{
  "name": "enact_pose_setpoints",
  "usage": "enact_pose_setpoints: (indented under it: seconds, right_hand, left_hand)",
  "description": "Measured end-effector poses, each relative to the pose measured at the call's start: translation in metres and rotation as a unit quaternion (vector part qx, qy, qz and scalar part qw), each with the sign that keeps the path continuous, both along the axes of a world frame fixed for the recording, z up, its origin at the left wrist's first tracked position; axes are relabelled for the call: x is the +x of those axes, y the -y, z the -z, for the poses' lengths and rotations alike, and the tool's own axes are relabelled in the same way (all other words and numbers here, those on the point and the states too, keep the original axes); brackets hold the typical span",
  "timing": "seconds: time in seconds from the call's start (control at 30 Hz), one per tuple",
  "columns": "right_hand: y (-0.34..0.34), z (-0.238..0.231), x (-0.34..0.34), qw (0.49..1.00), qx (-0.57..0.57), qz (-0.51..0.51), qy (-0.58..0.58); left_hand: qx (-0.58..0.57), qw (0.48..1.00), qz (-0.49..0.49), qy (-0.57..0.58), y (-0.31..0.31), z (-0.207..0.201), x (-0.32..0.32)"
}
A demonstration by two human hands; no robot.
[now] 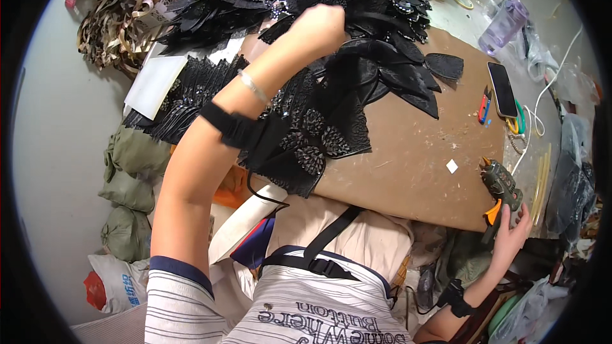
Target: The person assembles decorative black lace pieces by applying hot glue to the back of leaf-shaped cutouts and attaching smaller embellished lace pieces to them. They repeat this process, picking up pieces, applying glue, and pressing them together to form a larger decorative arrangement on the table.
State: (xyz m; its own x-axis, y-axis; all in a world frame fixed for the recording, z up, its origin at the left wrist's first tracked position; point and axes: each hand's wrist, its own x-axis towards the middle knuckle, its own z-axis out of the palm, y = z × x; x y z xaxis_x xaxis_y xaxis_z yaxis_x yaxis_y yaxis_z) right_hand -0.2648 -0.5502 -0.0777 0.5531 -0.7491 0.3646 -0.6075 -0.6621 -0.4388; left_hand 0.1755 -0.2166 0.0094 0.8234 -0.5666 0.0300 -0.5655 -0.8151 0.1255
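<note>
My left hand [324, 28] is bent down over a heap of black fabric pieces [376, 13] trimmed with beads and rhinestones, at the far side of the table. Its fingers curl under, and what they pinch is hidden. At the right edge of the table, my right hand [514, 228] is around the rear of a dark glue gun [499, 180] with an orange trigger. Closer to me, beneath my left forearm, lie black pleated pieces with beaded flower shapes [312, 137]. Smooth black leaf-shaped pieces [405, 76] spread across the middle.
The brown tabletop [408, 159] holds a small white diamond-shaped scrap [452, 166]. To the right are a phone [503, 89], red-and-blue thread snips [485, 105], glue sticks [542, 181], a white cord [532, 127] and a purple bottle [503, 27]. Ribbon strips [124, 19] are piled at the left.
</note>
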Motion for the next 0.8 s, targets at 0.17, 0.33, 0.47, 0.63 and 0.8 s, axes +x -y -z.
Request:
enact_pose_setpoints:
  seconds: [0.17, 0.33, 0.47, 0.63, 0.8]
  right_hand:
    - [0.038, 0.021, -0.005, 0.978, 0.209, 0.021, -0.003]
    - [0.038, 0.030, -0.030, 0.970, 0.239, 0.034, -0.037]
    - [0.014, 0.015, -0.015, 0.934, 0.354, 0.044, -0.011]
    - [-0.023, -0.013, -0.024, 0.894, 0.354, -0.042, 0.270]
    - [-0.043, -0.033, -0.033, 0.622, 0.617, -0.132, 0.464]
  left_hand:
    - [-0.173, 0.947, 0.056, 0.264, -0.024, -0.070, -0.053]
    - [-0.257, 0.950, 0.142, -0.112, -0.003, -0.060, -0.150]
    - [-0.213, 0.912, 0.184, -0.300, 0.026, 0.024, -0.186]
    - [-0.139, 0.941, 0.263, -0.159, 0.049, 0.052, -0.181]
    - [-0.156, 0.956, 0.243, 0.049, 0.055, 0.045, -0.210]
